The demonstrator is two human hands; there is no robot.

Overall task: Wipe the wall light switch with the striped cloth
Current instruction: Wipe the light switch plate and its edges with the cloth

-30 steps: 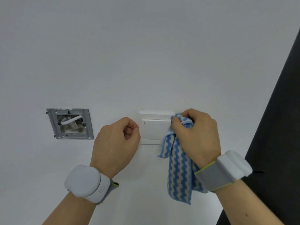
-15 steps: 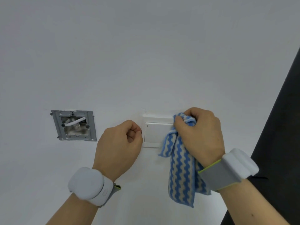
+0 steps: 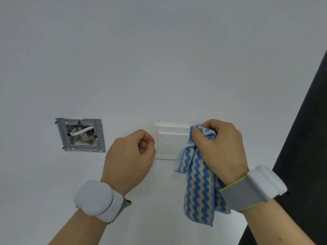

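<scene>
A white wall light switch [image 3: 172, 143] is set in the white wall at mid-height of the head view. My right hand [image 3: 221, 149] grips the blue and beige striped cloth [image 3: 200, 188] and presses its bunched top against the switch's upper right corner. The rest of the cloth hangs down below the hand. My left hand [image 3: 130, 159] is curled into a fist, knuckles resting on the wall right beside the switch's left edge, holding nothing. The switch's right edge is hidden by the cloth and hand.
An open metal wall box [image 3: 80, 135] with a white cable inside sits in the wall left of the switch. A dark panel [image 3: 304, 138] runs along the right side. Both wrists carry white bands.
The view shifted slightly, so hands and switch sit a little further right and lower. My right hand with the cloth stays at the switch's upper right corner; my left fist keeps its place.
</scene>
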